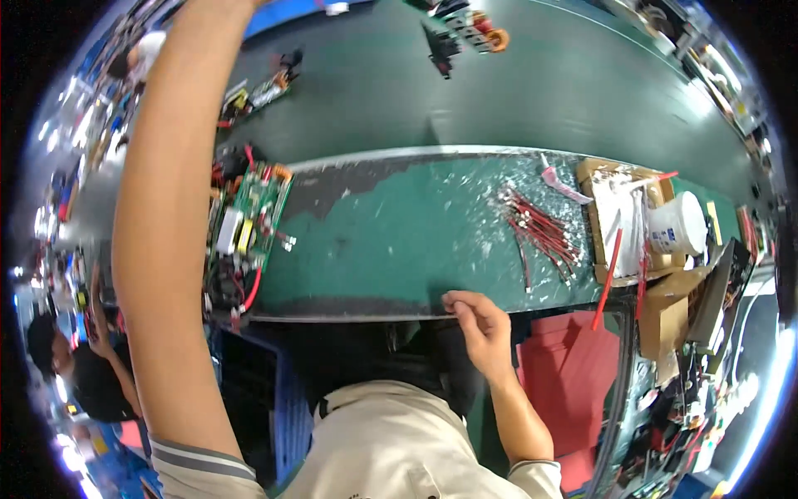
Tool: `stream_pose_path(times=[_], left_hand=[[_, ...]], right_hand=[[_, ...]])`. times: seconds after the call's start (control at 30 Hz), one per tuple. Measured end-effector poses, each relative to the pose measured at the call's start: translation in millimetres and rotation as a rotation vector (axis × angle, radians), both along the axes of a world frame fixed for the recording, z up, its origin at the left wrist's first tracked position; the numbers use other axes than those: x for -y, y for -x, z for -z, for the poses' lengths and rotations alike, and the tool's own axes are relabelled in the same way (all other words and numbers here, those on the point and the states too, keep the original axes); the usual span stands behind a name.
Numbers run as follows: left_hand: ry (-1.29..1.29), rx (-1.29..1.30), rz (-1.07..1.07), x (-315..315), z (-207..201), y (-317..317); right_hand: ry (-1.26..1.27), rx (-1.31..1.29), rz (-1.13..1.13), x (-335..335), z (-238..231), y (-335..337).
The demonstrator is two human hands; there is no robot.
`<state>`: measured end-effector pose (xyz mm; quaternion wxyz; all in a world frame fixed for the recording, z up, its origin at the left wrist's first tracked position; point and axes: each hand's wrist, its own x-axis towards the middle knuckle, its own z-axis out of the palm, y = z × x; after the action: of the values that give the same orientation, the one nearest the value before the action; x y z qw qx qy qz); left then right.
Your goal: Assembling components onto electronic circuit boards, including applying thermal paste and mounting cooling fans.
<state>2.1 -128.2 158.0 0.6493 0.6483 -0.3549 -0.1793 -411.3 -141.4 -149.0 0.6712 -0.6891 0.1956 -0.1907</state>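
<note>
My left arm [166, 249] reaches straight up and away along the left side, and its hand passes out of the picture at the top edge. My right hand [480, 323] rests at the front edge of the worn green worktop [399, 241], fingers curled together, thumb against the forefinger, with nothing visible in them. A green circuit board [249, 220] with red leads lies on the worktop's left end, next to my left forearm. A loose bundle of red wires [540, 229] lies to the right, beyond my right hand.
A cardboard box [619, 216] with white parts and a white tub [677, 223] stand at the right. Behind the worktop a dark conveyor belt [532, 91] carries boards [266, 87] [461, 33]. Red sheets [565, 366] and a blue crate [283, 399] sit below. A person [83, 374] works at lower left.
</note>
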Motion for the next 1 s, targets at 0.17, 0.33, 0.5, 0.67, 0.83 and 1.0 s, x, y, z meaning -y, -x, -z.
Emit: stream_pose_path(times=[0.17,0.33,0.5,0.67,0.83,1.0], left_hand=[[0.313,-0.468,-0.022,-138.3,65.9,115.0],[0.283,-0.441,-0.341,-188.6,183.8,146.2],[-0.295,0.269,-0.254,-250.7,230.8,152.2],[-0.252,-0.394,-0.347,-222.6,217.5,145.5],[-0.466,-0.274,-0.582,-240.9,240.3,153.6],[-0.572,-0.261,-0.463,-253.4,228.5,144.8]], right_hand=[[-0.076,-0.046,0.016,0.6,3.4,24.2],[0.391,-0.006,-0.238,20.1,-26.8,37.8],[0.952,0.476,-0.295,51.4,-196.8,56.3],[1.127,0.469,-0.06,61.5,-239.3,84.6],[1.252,0.465,0.079,81.5,-238.3,94.8],[1.211,0.39,0.261,71.2,-239.0,147.9]])
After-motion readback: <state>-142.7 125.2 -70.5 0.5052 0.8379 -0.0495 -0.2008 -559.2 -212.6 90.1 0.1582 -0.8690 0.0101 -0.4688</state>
